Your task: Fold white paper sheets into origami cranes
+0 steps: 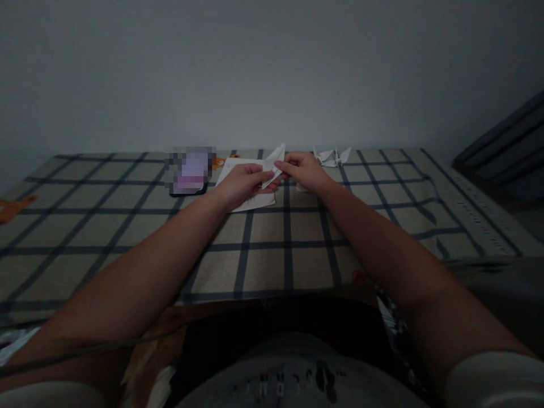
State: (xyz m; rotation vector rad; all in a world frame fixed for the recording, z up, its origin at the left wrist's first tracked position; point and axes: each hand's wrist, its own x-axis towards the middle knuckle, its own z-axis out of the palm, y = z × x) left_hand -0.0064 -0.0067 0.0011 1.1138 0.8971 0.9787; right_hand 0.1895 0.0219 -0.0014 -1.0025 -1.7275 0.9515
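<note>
A white folded paper (274, 161), with a pointed tip angled up, is held between both hands above the table. My left hand (246, 180) grips its lower left side, thumb on top and fingers beneath. On the right edge, my right hand (304, 170) pinches the paper between thumb and fingers. White sheets of paper (255, 202) lie flat under my left hand, partly covered by it. Just beyond my right hand rests white folded paper (334, 157) shaped like origami cranes; my hand hides part of it.
A phone (189, 173) with a blurred-out screen lies to the left of the sheets. The table has a checked tablecloth (263, 266). Behind it rises a plain wall (272, 73). A dark slatted object (505, 147) stands off the right end.
</note>
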